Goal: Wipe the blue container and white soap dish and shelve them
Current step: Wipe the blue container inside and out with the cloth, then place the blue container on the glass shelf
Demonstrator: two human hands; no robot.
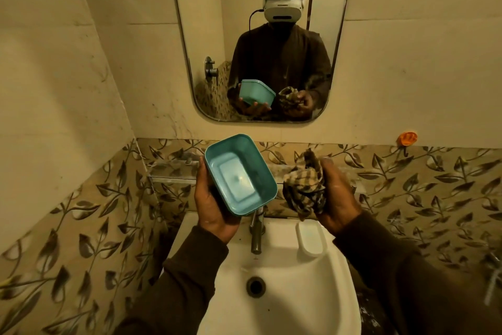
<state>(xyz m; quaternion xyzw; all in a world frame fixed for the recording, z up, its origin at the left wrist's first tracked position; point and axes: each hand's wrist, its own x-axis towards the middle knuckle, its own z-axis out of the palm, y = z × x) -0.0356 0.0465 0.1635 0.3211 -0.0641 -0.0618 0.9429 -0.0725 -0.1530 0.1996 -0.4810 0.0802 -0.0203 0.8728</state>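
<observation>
A white basin [271, 294] sits nearest, in a bathroom with leaf-patterned tiles. One white soap dish [311, 238] rests on the basin's right rim, beside one metal tap [256, 234]. Above the basin, the left hand [214, 204] cradles one blue container [240, 174], tilted with its opening toward the viewer, fingers wrapped under it. The right hand [335, 193] clutches one bunched checked cloth [305, 185]. Behind the basin, a glass shelf [173, 171] and one mirror [260, 36] hang on the wall.

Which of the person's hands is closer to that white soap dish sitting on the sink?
The right hand. It holds the checked cloth just above the white soap dish on the sink's rim. The left hand, holding the blue container, is across the tap.
</observation>
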